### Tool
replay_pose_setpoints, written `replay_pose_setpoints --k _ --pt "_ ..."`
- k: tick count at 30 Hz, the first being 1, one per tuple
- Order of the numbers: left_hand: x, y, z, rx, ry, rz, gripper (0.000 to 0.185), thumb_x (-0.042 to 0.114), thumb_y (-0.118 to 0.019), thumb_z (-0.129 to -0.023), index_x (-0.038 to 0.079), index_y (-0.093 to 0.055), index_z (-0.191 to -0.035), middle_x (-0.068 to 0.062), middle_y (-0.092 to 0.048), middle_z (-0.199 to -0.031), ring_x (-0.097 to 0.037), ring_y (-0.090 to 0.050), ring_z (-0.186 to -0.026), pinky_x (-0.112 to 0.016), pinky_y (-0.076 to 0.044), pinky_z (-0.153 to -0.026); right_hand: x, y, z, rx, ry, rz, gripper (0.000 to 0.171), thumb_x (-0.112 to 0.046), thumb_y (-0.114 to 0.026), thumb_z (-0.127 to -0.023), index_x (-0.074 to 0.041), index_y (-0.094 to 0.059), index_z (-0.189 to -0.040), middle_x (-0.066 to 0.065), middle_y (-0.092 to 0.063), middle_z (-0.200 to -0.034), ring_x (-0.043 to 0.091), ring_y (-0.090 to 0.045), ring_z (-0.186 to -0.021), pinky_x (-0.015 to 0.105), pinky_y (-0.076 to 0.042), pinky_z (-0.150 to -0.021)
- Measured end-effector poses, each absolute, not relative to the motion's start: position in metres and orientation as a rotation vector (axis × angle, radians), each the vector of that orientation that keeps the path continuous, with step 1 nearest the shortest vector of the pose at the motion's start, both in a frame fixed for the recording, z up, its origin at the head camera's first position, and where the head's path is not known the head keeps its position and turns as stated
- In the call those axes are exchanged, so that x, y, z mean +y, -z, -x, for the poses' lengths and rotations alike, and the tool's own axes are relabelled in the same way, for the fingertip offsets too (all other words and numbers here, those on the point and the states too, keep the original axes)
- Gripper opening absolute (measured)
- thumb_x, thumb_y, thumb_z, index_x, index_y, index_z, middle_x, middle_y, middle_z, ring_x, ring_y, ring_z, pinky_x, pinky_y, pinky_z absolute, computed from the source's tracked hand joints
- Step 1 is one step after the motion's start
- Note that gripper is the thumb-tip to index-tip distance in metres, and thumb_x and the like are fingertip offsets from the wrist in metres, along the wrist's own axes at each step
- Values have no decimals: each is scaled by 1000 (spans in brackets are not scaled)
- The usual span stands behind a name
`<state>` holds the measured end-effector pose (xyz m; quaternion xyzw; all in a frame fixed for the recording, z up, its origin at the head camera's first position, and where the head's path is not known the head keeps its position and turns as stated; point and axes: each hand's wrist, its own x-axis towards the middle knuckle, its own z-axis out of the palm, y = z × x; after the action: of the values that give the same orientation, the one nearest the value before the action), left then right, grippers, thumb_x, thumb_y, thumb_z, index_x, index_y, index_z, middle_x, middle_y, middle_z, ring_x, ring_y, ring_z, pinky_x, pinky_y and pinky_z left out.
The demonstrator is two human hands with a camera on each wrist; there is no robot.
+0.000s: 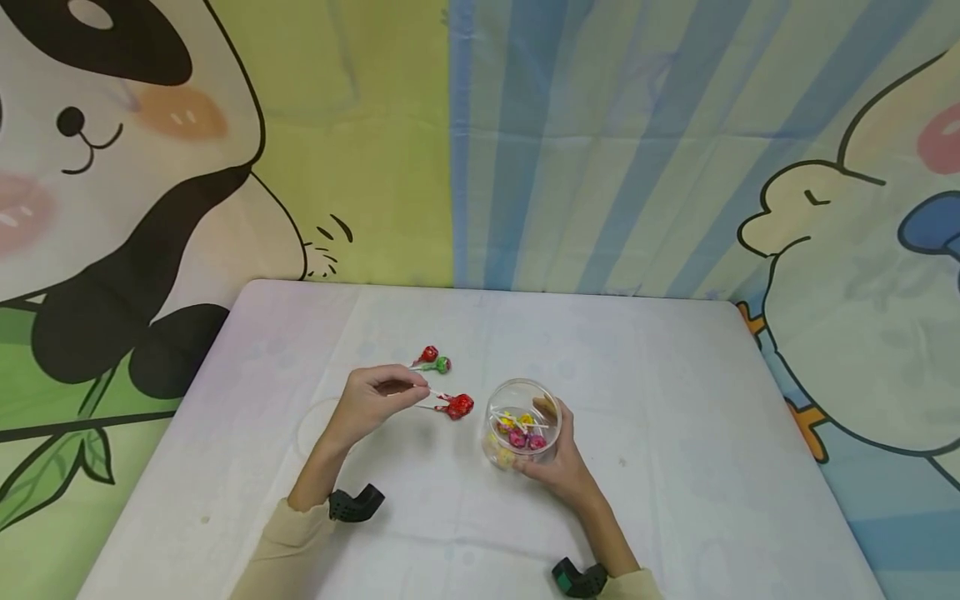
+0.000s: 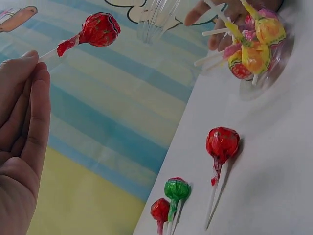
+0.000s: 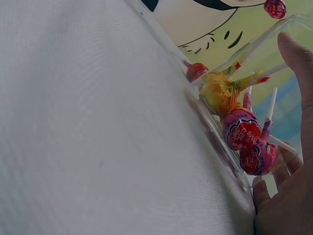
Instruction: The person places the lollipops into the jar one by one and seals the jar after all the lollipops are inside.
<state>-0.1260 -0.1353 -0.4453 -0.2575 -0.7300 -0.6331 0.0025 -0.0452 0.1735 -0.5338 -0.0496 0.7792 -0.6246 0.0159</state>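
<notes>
My left hand (image 1: 381, 406) pinches the white stick of a red-wrapped lollipop (image 2: 100, 29) between thumb and fingertips, its head raised off the table. Below it another red lollipop (image 2: 222, 144) lies on the white surface; in the head view the two heads overlap. A green lollipop (image 1: 443, 365) and a smaller-looking red lollipop (image 1: 429, 353) lie together just beyond the left hand. To the right, my right hand (image 1: 558, 458) grips a clear round jar (image 1: 489, 440) by its side. Several yellow and pink lollipops (image 3: 242, 129) sit inside, sticks pointing various ways.
A white cloth covers the table (image 1: 697, 467). Behind its far edge hangs a cartoon-printed curtain (image 1: 600, 167), with a panda on the left. Each wrist carries a black device, one on the left (image 1: 356, 504) and one on the right (image 1: 579, 577).
</notes>
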Motion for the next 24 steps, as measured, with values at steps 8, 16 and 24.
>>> replay_pose_setpoints --k 8,16,24 --pt "-109 443 120 -2185 2060 863 10 -5 -72 -81 -2 -71 -91 9 -70 -88 -2 -64 -76 -20 -55 -66 173 534 46 2436 1934 151 105 -10 -84 -69 -20 -16 -148 9 -33 -152 35 -30 -143 60 -14 -115" --pt "-82 448 118 -2239 2068 932 8 5 -74 -84 4 -73 -91 -14 -68 -71 -10 -59 -56 -23 -48 -50 174 535 45 2433 1950 175 105 -10 -84 -70 -21 -15 -149 10 -32 -151 38 -31 -142 62 -15 -114" --pt "-59 453 118 -2300 2000 953 8 4 -75 -82 7 -74 -89 -12 -65 -62 -3 -50 -46 -21 -40 -42 175 537 46 2454 1942 209 104 -10 -84 -71 -20 -15 -149 11 -32 -151 38 -31 -142 62 -15 -114"
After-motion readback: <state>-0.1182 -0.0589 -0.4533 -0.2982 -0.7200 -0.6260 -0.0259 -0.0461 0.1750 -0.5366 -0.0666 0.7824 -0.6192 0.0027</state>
